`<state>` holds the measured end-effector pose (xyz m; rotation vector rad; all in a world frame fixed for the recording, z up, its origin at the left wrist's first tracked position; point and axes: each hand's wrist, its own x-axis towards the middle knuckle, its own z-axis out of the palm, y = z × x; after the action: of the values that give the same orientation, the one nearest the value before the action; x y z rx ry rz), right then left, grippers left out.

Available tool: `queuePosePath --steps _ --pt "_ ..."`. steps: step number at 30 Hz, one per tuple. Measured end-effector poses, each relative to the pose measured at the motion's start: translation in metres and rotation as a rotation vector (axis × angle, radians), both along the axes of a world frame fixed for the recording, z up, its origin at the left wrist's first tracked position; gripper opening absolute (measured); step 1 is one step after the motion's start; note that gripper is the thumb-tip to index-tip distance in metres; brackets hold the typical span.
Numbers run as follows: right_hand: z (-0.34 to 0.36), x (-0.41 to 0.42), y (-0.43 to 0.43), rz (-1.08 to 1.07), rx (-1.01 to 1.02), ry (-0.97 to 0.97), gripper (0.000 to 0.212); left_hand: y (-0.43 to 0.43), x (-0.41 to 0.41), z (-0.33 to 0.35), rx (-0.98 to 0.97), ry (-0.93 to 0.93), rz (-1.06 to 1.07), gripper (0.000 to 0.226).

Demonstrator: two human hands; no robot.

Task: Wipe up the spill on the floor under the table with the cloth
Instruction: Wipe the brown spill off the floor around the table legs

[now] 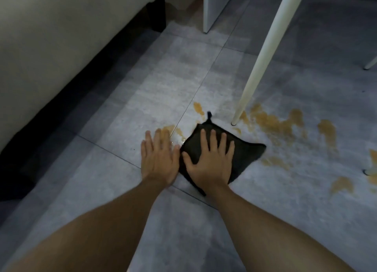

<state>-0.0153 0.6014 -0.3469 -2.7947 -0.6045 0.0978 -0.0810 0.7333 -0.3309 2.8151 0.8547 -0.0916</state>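
Observation:
A dark square cloth (247, 153) with a small hanging loop lies flat on the grey tiled floor. My right hand (210, 161) presses down on it, palm flat and fingers spread. My left hand (159, 159) rests flat on the bare floor just left of the cloth, its fingertips at a small amber puddle. The amber-brown spill (273, 124) spreads in patches to the right of the cloth, around the foot of a white table leg (263, 53). A smaller streak of spill (199, 108) lies just beyond the cloth.
A light sofa (61, 47) on a dark base runs along the left. A white cabinet panel (212, 8) stands at the back. Other white furniture feet (370, 63) show at the right edge. More spill patches (342, 185) lie at the far right.

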Motion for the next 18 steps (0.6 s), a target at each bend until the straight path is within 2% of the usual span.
queuePosePath --steps 2,4,9,11,13,16,18 --pt "-0.001 -0.011 -0.005 0.109 0.011 -0.026 0.087 0.011 -0.009 -0.008 -0.029 0.007 0.140 0.070" --pt "-0.002 -0.011 -0.020 0.142 -0.009 -0.034 0.091 0.013 -0.014 -0.016 -0.023 -0.028 0.174 0.077" --pt "-0.001 0.026 0.001 -0.032 -0.017 0.004 0.111 0.015 -0.016 -0.021 -0.085 -0.133 0.188 0.084" --pt "0.000 0.024 0.030 -0.031 0.021 0.033 0.109 0.017 -0.017 -0.022 -0.093 -0.136 0.186 0.085" --pt "-0.002 0.010 0.042 0.083 0.051 0.021 0.101 0.019 -0.017 -0.025 -0.085 -0.147 0.187 0.086" --pt "-0.003 -0.003 0.019 0.206 0.061 -0.029 0.095 0.020 -0.019 -0.026 -0.091 -0.172 0.187 0.087" --pt "-0.003 0.015 0.009 0.162 0.031 -0.063 0.099 0.020 -0.019 -0.025 -0.086 -0.177 0.186 0.087"
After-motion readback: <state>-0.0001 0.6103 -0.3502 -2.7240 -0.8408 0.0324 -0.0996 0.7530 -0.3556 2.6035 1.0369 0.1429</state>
